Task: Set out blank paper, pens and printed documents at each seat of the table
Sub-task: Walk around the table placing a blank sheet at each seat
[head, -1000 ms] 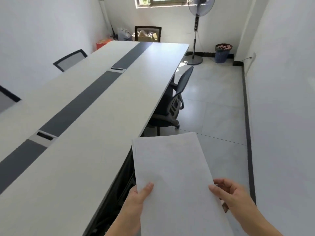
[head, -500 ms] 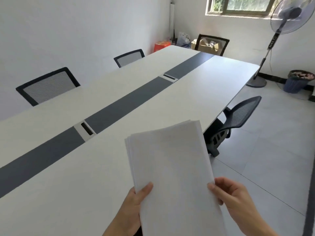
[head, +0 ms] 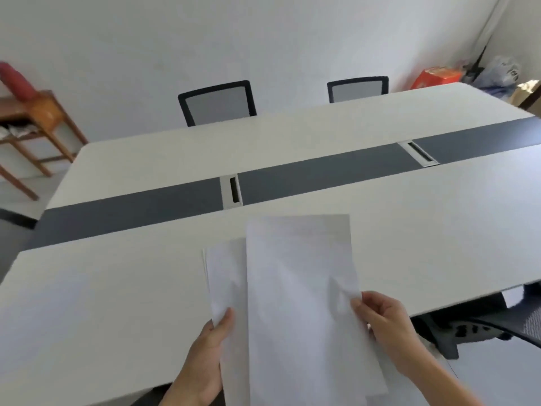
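Left grip (head: pixel 209 358) clamps paper stack (head: pixel 225 285), right grip (head: pixel 386 326) now pinching top sheet (head: pixel 301 288) off, above table (head: pixel 117 303).

I logged one view only, head-mounted, wide-angle. It looked forward and down across the white surface (head: pixel 439 230) toward the far wall (head: pixel 263 39). Both hands sat close at the bottom edge; two chairs (head: pixel 218 102) stood beyond the far side.

Both hands are held low over the table's (head: pixel 117 303) near edge. The left hand (head: pixel 205 358) is closed, thumb on top, on a stack of paper (head: pixel 225 282). A single sheet (head: pixel 301 288) is pinched at its right edge by the right hand (head: pixel 386 329).
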The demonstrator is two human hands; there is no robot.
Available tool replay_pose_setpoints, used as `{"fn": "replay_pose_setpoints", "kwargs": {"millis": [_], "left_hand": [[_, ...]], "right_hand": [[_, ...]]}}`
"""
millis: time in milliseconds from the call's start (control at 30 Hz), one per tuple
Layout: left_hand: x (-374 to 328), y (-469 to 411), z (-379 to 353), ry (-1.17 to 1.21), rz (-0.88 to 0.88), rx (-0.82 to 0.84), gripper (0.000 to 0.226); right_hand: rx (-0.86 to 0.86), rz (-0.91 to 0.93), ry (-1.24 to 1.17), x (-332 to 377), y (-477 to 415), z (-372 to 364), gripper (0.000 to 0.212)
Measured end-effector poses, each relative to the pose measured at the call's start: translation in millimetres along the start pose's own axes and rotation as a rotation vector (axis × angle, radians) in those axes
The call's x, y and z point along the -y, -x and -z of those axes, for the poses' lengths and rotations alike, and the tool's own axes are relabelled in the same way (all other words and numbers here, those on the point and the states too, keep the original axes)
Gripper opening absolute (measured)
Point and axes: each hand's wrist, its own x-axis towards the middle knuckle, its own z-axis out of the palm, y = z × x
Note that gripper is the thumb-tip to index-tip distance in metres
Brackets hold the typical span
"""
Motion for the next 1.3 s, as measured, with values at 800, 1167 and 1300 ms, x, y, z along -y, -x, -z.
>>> {"fn": "replay_pose_setpoints", "kwargs": {"millis": [800,1167,1300], "left_hand": [[-30,24,87,-0.005,-0.055,-0.089,0.031],[-7,-2,-51,-0.247,0.131,0.503,0.042],[25,12,-112,-0.352,0.174,0.618,0.046]], "right_hand": [[-0.147,-0.176,0.507,-44,-97,-50,0.037],[-0.022,-0.204,-0.185,-28,97,-3,0.032],[-0.082,-0.208,-0.427,-43,142,51,0.032]]}}
